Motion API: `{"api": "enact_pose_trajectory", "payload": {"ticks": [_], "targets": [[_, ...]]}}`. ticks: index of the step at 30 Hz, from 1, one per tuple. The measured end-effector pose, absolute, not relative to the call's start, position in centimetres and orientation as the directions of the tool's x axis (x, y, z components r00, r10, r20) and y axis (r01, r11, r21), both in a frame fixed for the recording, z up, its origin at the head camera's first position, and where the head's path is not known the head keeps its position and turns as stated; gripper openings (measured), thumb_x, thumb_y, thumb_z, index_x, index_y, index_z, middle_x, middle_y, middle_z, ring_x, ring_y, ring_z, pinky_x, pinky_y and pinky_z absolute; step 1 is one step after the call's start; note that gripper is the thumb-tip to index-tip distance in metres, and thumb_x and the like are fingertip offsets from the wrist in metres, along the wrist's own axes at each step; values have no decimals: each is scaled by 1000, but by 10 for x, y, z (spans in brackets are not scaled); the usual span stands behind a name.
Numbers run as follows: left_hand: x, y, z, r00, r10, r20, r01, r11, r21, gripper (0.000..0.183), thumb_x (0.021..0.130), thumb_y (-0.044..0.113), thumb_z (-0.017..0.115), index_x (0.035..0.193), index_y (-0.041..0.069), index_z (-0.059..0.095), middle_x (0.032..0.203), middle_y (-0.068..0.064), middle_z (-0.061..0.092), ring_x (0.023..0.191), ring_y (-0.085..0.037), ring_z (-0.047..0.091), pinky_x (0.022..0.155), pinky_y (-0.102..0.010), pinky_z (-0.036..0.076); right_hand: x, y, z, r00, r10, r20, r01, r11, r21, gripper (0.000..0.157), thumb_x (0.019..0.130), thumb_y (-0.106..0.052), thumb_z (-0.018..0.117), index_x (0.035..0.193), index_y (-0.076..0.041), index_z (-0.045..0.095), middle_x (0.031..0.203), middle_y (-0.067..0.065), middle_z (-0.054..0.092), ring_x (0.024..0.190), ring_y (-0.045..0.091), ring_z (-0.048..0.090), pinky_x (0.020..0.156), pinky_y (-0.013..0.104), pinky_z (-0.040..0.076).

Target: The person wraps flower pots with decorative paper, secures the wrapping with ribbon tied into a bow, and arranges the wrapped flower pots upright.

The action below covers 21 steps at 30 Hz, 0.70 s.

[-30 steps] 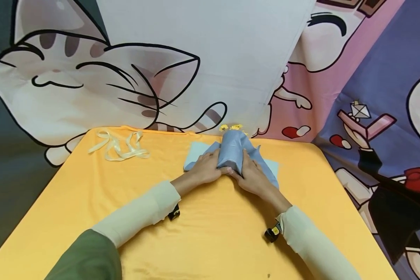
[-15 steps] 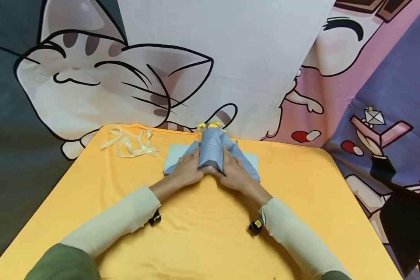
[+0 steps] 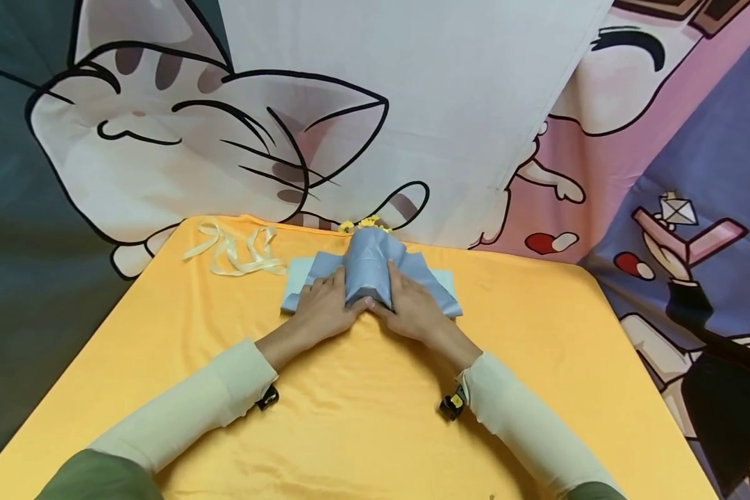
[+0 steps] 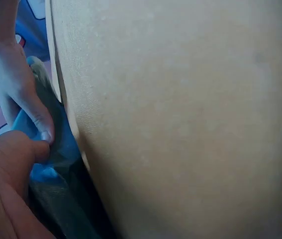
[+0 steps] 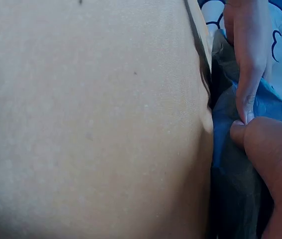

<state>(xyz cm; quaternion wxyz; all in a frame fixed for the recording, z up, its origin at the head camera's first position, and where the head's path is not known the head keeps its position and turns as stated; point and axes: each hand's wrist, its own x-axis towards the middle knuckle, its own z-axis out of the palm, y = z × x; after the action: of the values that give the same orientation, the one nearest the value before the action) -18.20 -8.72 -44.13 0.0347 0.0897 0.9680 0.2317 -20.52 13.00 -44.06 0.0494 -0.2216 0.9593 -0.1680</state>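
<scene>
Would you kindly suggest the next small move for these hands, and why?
Perhaps the right hand should fold its side of the blue wrapping inward, since it flares outward there and the left hand holds the other side.

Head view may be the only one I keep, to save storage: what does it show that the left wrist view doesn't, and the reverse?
Only the head view shows the pale ribbon, the yellow flowers and the cat drawing. Only the left wrist view gives a close look at the thumbs and a dark greyish face of the blue wrapping. Both show the left hand, the right hand, the blue wrapping, the tablecloth and part of the cartoon backdrop.
</scene>
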Motion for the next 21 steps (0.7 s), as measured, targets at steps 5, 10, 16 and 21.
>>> {"api": "enact_pose_trajectory", "payload": {"ticks": [5,10,16,21], "targets": [[-179,-87,-438,-985,167,-47,129,888,442,105,110,68,58,176,-5,22,178,-27,41,161,-55,44,129,-74,36,-202,131,-439,-910,-415,-16,-379,847,-372,107,112,-62,61,181,-3,4,179,34,34,167,49,39,136,61,38],[-182,-85,-436,-984,169,-56,127,888,441,102,111,66,58,176,-6,24,178,-28,41,163,-55,41,133,-74,33,-204,137,-428,-905,-412,-105,-324,828,-458,111,106,-60,66,182,-8,4,182,32,29,167,52,38,135,66,37],[-182,-83,-432,-983,179,-48,141,892,430,103,110,68,58,176,-5,25,178,-27,42,163,-55,41,132,-72,34,-212,132,-385,-923,-334,-189,-197,834,-515,104,107,-77,49,177,-2,30,179,26,42,165,48,42,135,65,38],[-182,-82,-433,-983,178,-54,137,887,440,102,111,66,58,176,-5,24,178,-29,40,165,-56,37,132,-74,31,-221,103,-358,-972,-199,-124,-130,899,-418,93,109,-81,41,145,0,70,150,24,70,131,43,71,110,61,59]]}}
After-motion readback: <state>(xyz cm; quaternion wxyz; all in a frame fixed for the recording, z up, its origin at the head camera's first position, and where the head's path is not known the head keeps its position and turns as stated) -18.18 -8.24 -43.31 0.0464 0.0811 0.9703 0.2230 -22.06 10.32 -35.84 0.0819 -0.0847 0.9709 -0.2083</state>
